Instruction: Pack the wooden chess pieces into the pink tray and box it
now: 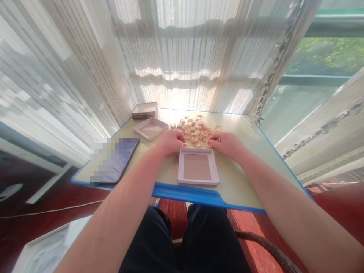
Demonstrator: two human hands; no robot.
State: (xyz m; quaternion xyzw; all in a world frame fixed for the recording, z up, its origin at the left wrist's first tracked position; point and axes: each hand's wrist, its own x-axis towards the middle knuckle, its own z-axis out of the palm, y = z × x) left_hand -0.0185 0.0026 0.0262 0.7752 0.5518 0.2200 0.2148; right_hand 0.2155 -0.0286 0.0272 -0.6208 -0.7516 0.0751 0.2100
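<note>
A heap of round wooden xiangqi pieces [196,131], marked with red or dark characters, lies on the table beyond an open box lid [214,167]. My left hand [171,141] is closed at the heap's near left side, its fingertips on a red-marked xiangqi piece [185,145]. On the opposite side, my right hand [227,144] pinches another red-marked piece [209,143] between thumb and fingers. Both pieces are just past the lid's far edge. The lid is shallow and square, with pale walls and a brown bottom.
A second shallow tray [150,129] lies left of the heap, with stacked box parts [144,110] behind it. A dark tablet [122,159], partly pixelated, rests at the table's left edge. The table [241,189] has a blue rim. Sheer curtains [182,49] hang behind.
</note>
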